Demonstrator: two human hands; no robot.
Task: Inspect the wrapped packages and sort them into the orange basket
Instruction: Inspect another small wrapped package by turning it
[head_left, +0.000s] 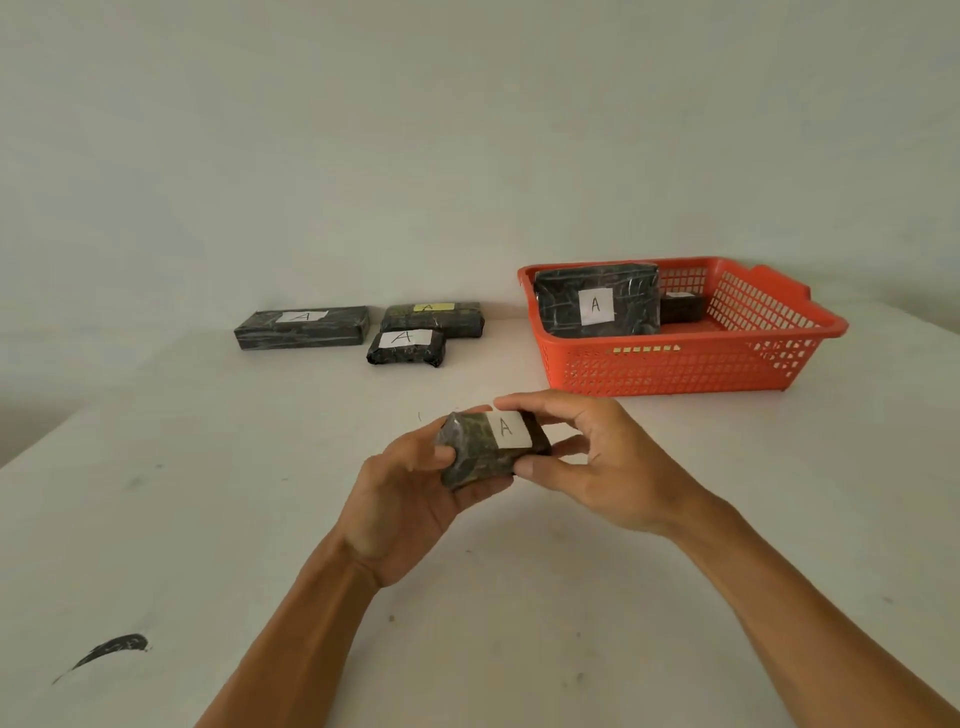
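Observation:
A small black wrapped package (478, 454) with a white label marked A is held above the table between both hands. My left hand (410, 499) grips its near left end, and my right hand (597, 462) pinches its right end with thumb below and fingers above. The orange basket (691, 369) stands at the back right. Inside it a large package (597, 301) marked A leans upright, with a smaller dark package (681, 306) behind it. Three more packages lie at the back left: a long one (302, 327), a yellow-labelled one (432, 316) and a small one (406, 347).
The white table (519, 597) meets a plain wall at the back. A black smear (111, 649) marks the table near its front left. The table's left edge runs diagonally at the far left.

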